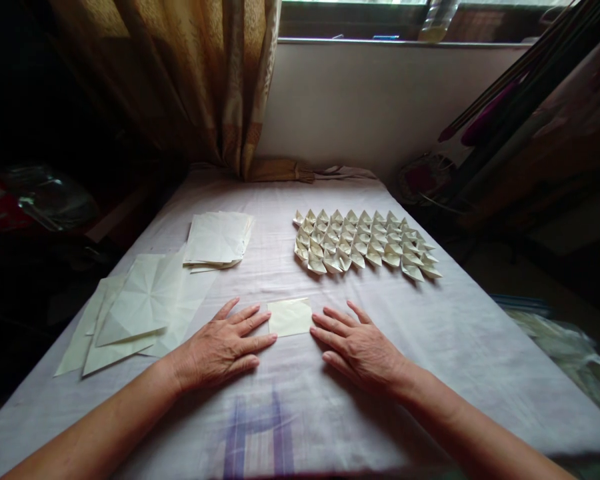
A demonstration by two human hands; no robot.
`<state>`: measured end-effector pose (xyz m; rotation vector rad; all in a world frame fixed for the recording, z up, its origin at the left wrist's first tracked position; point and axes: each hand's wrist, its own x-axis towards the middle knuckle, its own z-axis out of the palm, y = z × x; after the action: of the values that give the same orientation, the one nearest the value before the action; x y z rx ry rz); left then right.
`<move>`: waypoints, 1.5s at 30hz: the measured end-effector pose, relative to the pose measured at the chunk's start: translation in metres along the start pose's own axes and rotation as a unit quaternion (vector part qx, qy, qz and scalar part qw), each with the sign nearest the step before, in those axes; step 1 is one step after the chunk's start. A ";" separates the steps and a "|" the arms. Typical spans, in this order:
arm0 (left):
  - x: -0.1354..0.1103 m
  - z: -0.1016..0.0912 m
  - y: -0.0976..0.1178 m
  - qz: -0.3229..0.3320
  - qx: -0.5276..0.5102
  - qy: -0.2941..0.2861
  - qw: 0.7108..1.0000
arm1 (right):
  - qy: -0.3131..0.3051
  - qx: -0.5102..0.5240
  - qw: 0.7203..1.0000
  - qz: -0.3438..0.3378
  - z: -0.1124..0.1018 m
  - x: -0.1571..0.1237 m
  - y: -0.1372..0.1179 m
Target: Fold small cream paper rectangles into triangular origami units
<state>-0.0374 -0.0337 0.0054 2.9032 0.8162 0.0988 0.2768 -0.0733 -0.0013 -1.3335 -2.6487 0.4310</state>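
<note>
A small folded piece of cream paper (290,317) lies flat on the cloth-covered table, between my two hands. My left hand (220,343) rests palm down with its fingers spread, the fingertips at the paper's left edge. On the other side, my right hand (357,343) lies flat too, fingers apart, its tips touching or just beside the right edge. Neither hand grips anything. Beyond my right hand stand rows of small folded paper boats (353,240), packed close together.
A stack of square paper sheets (215,238) sits at the back left. Nearer, creased loose sheets (140,300) overlap by my left forearm. A patterned curtain (205,80) hangs down to the table's far edge, and clear plastic bags (570,347) lie below at the right.
</note>
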 end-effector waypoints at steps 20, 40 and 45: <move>0.040 0.011 0.017 0.005 0.172 0.143 0.975 | 0.152 -0.134 0.979 0.032 0.029 0.061 -0.051; 0.029 0.011 0.024 -0.011 0.144 0.243 0.959 | 0.236 -0.008 0.972 -0.021 0.029 0.048 -0.038; 0.035 0.013 0.026 -0.038 0.093 0.242 0.965 | 0.217 -0.019 0.976 -0.025 0.027 0.046 -0.033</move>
<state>0.0069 -0.0393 -0.0026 3.0571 1.0550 0.7894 0.2175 -0.0605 -0.0167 -1.2040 -2.3267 0.0678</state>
